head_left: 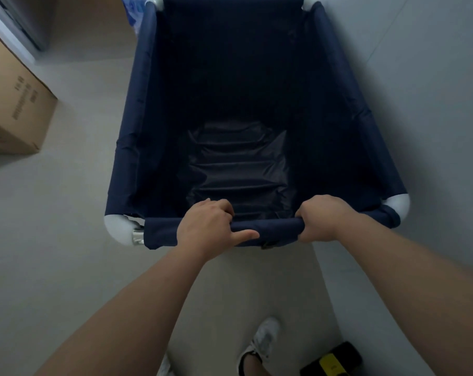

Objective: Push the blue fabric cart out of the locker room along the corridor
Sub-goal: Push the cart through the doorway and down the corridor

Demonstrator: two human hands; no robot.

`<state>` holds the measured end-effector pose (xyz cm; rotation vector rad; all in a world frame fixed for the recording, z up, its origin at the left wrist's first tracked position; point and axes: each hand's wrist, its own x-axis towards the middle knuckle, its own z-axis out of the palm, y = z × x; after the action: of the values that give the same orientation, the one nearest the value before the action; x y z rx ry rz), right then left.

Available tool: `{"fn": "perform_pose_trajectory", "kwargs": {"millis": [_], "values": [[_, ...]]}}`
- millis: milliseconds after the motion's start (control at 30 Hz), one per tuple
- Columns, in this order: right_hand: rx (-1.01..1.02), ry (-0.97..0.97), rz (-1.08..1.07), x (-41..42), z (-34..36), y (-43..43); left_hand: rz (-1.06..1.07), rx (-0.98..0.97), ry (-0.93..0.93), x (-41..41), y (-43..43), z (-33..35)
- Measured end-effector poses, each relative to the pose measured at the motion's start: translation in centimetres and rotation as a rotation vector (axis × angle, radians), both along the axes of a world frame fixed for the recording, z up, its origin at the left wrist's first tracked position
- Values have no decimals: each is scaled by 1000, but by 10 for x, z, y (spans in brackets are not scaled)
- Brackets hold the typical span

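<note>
The blue fabric cart (148, 104) fills the middle of the head view, a deep navy bin with white rounded corner joints and nothing visible inside. Its near rail (268, 229) is wrapped in navy cloth. My left hand (207, 226) is closed over that rail left of centre, thumb pointing right along the cloth. My right hand (320, 219) grips the same rail to the right. Both forearms reach forward from below.
A large cardboard box (10, 104) stands on the floor to the left. A pale wall (433, 77) runs close along the cart's right side. Another cardboard panel (94, 28) and blue plastic lie ahead left. A black-and-yellow object (333, 360) rests by my white shoe (262, 340).
</note>
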<state>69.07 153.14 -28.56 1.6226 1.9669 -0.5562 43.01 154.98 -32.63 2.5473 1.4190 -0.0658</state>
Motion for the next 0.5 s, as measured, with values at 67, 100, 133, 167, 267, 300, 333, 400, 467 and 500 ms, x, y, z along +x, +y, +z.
{"fn": "perform_pose_trajectory", "kwargs": {"millis": [67,100,133,167,267,300,333,400,467,500], "values": [[-14,-4,1,11,1,-1,-1,-13,10,13,-1,-1],[-25,-8,2,17,0,-2,3,-21,11,21,-3,-3],[-37,-15,5,24,-1,-4,13,-34,9,28,-7,-6],[-46,-23,8,30,-2,-6,25,-47,7,36,-11,-8],[-35,-47,5,48,-5,-5,41,-34,19,55,-15,-13],[-29,-47,5,51,-5,-4,41,-34,24,58,-16,-13],[-27,-37,7,53,-7,-3,43,-34,23,58,-17,-13],[-30,-18,12,55,-11,0,46,-21,22,58,-13,-12],[-34,-1,-3,56,-12,6,40,-18,37,58,-9,-10],[-33,11,-10,57,-12,8,35,-13,45,59,-6,-10]]}}
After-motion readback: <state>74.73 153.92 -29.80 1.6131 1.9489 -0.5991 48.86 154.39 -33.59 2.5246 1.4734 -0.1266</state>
